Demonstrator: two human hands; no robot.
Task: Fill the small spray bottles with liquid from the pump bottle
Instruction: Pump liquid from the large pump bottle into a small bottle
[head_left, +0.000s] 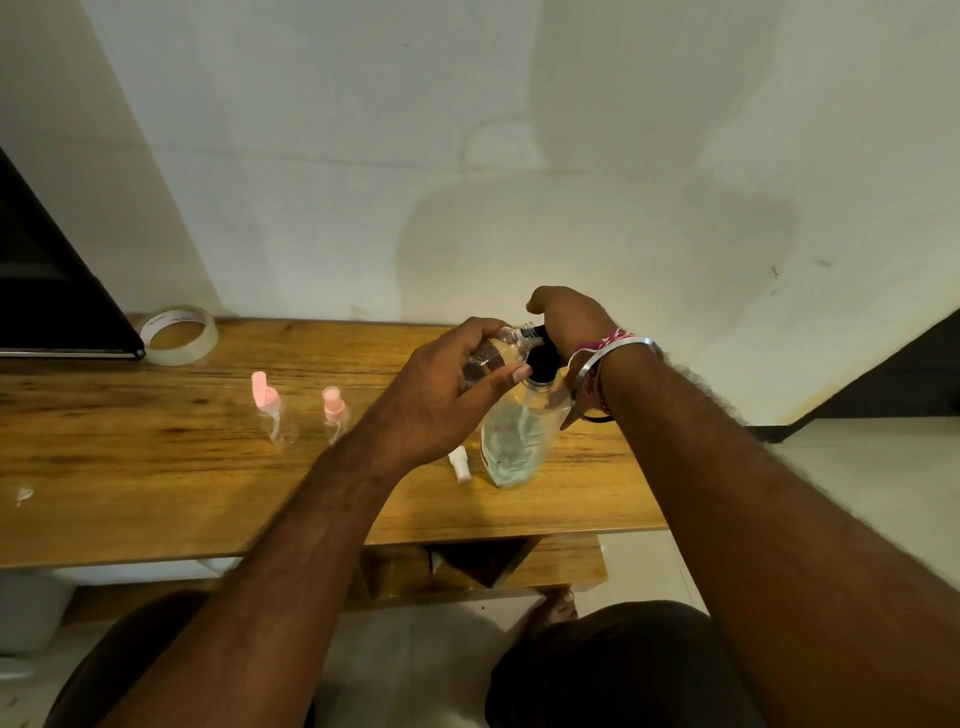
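Note:
The clear pump bottle (511, 439) with pale liquid stands on the wooden table (156, 467). My right hand (563, 322) rests curled over its black pump head (543, 358). My left hand (447, 395) grips a small clear spray bottle (501, 351), tilted on its side with its threaded open neck against the pump head. A white spray cap (460, 464) lies on the table just left of the pump bottle. Two more small clear spray bottles with pink tops stand further left, one (272, 410) and the other (335, 413).
A roll of clear tape (179, 335) lies at the back left beside a dark flat object (52, 291). A small clear piece (22, 494) lies at the table's left edge. The wall is close behind the table. A lower shelf (545, 566) and my knees show below.

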